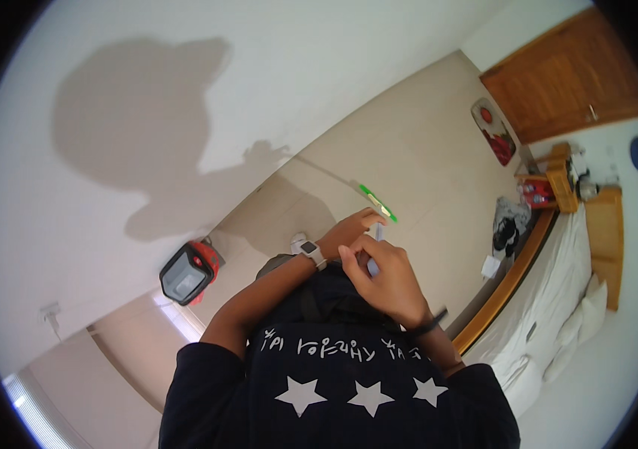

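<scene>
While both fists meet at chest height, the right hand point(385, 278) is clamped on a slim white pen-like stick point(376, 251), the left hand point(350, 228) curled against its tip, holding a green strip point(376, 202)

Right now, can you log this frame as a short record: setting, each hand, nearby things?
setting: room with pale wall, tiled floor, wooden door
left hand: watch on wrist, fingers at a thin green-tipped stick
right hand: closed around a slim whitish object, dark band on wrist
nearby: red and grey device by the wall, bed with white bedding at right
</scene>
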Demonstrator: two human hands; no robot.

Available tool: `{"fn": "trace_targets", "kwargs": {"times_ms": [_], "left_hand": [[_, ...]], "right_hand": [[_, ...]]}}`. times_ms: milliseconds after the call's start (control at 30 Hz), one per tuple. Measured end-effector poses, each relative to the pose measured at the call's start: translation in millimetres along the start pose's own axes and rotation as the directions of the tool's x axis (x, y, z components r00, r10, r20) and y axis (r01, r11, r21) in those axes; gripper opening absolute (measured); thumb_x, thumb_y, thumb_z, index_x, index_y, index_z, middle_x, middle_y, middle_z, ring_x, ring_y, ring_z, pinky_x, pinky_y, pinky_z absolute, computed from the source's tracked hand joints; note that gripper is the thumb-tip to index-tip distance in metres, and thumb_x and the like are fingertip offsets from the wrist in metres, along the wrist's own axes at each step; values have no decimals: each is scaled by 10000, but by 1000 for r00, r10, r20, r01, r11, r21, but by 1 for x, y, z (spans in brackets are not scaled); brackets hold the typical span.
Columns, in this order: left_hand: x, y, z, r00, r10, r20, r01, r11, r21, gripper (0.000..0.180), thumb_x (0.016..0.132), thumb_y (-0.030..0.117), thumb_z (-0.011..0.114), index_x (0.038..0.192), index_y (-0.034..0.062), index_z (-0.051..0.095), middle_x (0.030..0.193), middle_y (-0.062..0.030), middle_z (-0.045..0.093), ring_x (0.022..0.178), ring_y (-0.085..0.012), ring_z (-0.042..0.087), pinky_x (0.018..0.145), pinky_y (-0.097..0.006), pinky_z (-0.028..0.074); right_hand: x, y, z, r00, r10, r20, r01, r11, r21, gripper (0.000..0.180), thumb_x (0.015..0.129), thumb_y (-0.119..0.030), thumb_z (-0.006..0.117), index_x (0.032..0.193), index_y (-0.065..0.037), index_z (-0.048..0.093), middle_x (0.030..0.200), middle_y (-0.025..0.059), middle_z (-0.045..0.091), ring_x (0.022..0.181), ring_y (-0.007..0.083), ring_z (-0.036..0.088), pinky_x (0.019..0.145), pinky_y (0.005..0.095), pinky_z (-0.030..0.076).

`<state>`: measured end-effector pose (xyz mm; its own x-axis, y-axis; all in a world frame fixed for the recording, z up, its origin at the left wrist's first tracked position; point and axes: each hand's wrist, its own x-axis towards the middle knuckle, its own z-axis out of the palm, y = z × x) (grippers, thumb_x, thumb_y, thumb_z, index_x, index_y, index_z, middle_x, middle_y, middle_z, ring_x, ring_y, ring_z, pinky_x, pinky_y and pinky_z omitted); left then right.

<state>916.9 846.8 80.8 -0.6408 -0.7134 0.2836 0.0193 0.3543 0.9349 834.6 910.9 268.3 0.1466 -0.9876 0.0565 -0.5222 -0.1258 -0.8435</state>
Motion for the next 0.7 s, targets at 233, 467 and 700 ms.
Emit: {"fn": "trace_targets", "kwargs": {"times_ms": [233, 467, 700], "left_hand": [[-4, -6, 10, 906, -335, 259, 358, 933, -45, 498, 787, 113, 731, 1242, 39, 544, 1044, -120, 602, 952, -251, 599, 834, -320, 499], [12, -13, 42, 866, -407, 291, 434, 900, -34, 531, 801, 54, 707, 1288, 32, 497, 1074, -111, 616, 976, -204, 614, 862, -312, 500], [56, -30, 87, 927, -210, 311, 233, 972, -39, 514, 759, 69, 727, 1242, 18, 557, 1191, -159, 631, 1104, -273, 626, 917, -348, 499]], "right_hand": [[-27, 186, 20, 953, 292, -85, -301, 947, -116, 214, 941, -232, 592, 928, -27, 653, 753, 194, 649, 657, 370, 642, 617, 423, 508], [-34, 224, 4, 992, 106, -62, -105, 994, 14, 131, 876, -164, 636, 821, -46, 632, 727, 179, 649, 703, 379, 645, 648, 457, 515], [-41, 269, -28, 999, 36, -12, -36, 999, 26, 145, 834, -161, 659, 841, -17, 642, 777, 197, 663, 743, 385, 653, 667, 462, 528]]}}
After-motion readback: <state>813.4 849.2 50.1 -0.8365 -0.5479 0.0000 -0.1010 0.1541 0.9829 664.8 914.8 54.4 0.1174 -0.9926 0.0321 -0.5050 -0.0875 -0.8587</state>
